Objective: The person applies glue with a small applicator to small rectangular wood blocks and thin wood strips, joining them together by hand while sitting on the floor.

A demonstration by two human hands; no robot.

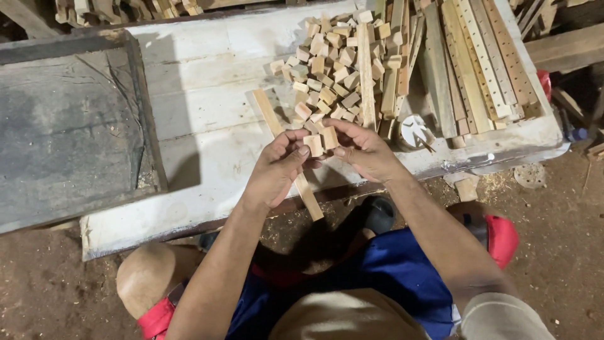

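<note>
Head view: left hand (277, 167) and right hand (365, 151) each pinch one small wooden block (313, 145), (329, 137), side by side above a flat slat (286, 151) on the white workbench (207, 94). Best keep faces flush, fingertips clear. Block heap (333, 69) just behind.

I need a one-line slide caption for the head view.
Left hand and right hand hold two small wooden blocks above a white workbench.
</note>
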